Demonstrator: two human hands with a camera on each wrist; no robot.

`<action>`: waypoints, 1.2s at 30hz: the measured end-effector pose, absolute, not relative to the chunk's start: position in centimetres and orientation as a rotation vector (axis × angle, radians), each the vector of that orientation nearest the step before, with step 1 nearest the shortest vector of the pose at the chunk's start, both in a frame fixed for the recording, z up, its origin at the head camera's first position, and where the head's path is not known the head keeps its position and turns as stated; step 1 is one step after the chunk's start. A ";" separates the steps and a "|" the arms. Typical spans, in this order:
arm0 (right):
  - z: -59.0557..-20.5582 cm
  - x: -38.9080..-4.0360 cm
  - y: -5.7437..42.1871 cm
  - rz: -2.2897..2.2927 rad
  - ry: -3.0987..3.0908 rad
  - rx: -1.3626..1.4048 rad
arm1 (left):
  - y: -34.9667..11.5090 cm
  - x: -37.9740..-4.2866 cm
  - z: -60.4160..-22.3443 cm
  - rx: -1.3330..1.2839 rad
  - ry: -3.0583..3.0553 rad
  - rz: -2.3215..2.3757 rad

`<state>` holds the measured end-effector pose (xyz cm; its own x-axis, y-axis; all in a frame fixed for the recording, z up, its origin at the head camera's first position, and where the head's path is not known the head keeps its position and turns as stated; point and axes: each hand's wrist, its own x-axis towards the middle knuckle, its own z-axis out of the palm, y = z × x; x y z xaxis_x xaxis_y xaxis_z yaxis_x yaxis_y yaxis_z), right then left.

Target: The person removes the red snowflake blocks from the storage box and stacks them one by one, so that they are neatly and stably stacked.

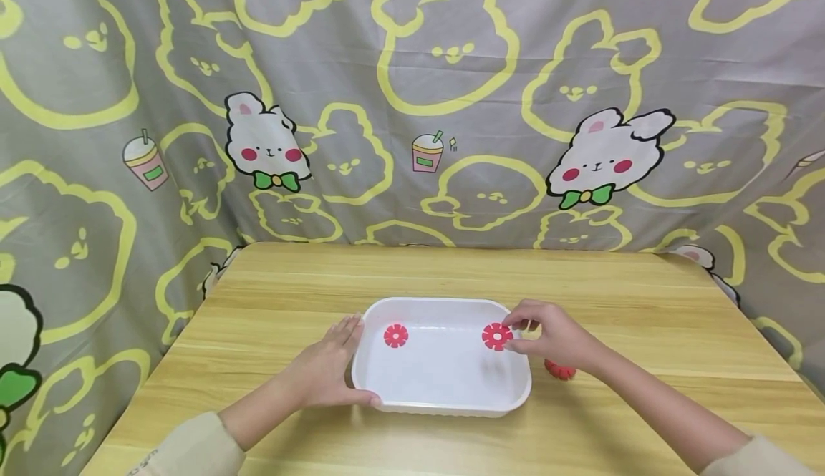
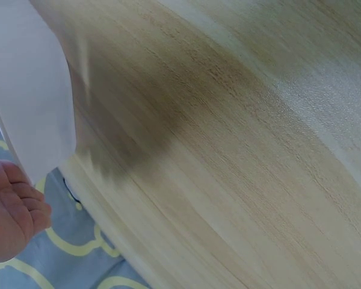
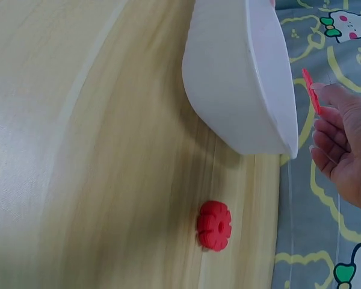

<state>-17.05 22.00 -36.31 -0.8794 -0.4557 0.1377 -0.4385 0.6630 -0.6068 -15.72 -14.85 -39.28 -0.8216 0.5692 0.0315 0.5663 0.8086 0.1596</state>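
Grey cloth printed with yellow bunny outlines and white cartoon rabbits hangs behind and around a light wooden table, smooth top with fine grain lines. A white plastic tray, rectangular with rounded corners and glossy shallow walls, sits near the table's front middle. One red flower-shaped disc with a small centre hole lies flat on the tray floor toward the left rear.

Left hand rests against the tray's left wall, fingers straight and together along the rim, thumb hooked at the near corner, touching the tray only. In the left wrist view only the fingertips show beside the tray wall, so the hold is hard to read there.

Right hand is over the tray's right rear corner, thumb and forefinger pinching a second red disc, other fingers loosely curled. The disc looks held just above the tray floor, not lying on it, though the head view cannot settle that. The right wrist view shows it edge-on as a thin red sliver at the fingertips, just beside the tray rim.

A third red disc, thicker looking, ribbed and lobed, lies on the bare table right of the tray, partly hidden by the right wrist in the head view.
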 end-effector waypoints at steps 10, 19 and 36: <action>-37.1 -16.1 24.1 -1.097 2.942 -0.805 | -14.8 -15.7 -39.1 0.928 2.963 0.250; -38.0 -15.3 25.7 -1.131 3.063 -0.836 | -14.7 -15.7 -39.0 0.914 2.961 0.250; -40.9 -14.3 28.3 -1.218 3.128 -0.743 | -14.8 -15.8 -39.2 0.918 2.969 0.255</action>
